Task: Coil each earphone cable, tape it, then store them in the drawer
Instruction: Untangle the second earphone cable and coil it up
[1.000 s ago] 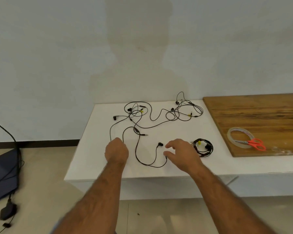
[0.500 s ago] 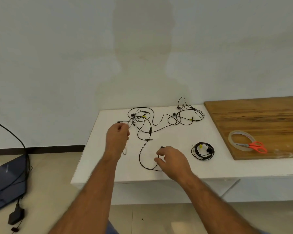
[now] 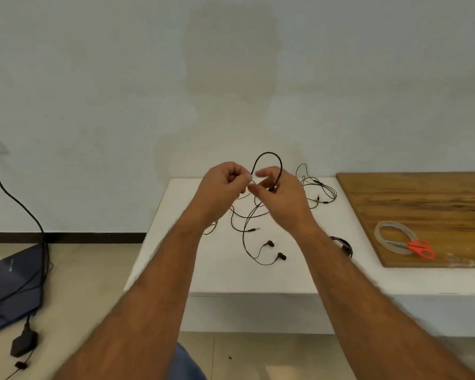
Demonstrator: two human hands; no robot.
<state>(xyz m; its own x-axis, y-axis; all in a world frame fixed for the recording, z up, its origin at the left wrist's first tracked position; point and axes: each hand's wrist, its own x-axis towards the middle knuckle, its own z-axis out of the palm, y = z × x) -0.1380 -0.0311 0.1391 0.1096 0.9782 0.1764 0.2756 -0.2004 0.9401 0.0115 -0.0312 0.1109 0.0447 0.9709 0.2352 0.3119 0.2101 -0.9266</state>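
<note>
Both hands are raised above the white table (image 3: 176, 259). My left hand (image 3: 225, 185) pinches a black earphone cable (image 3: 268, 157), which arcs in a loop up and over to my right hand (image 3: 280, 193); that hand holds the loop's other side. The rest of this cable hangs down to the table, and its two earbuds (image 3: 274, 249) lie near the front. More loose black earphones (image 3: 318, 187) lie tangled at the table's back. A coiled earphone bundle (image 3: 344, 246) lies partly hidden behind my right forearm.
A wooden board (image 3: 422, 204) covers the table's right part and carries a clear tape roll (image 3: 395, 237) and orange-handled scissors (image 3: 420, 246). On the floor at left lie a dark laptop (image 3: 8, 292), a power adapter (image 3: 22, 344) and a cable up to a wall socket.
Both hands lifted off the table and came together, raising one earphone cable into a loop between them. The earbuds slid nearer the front. The camera view shifted upward.
</note>
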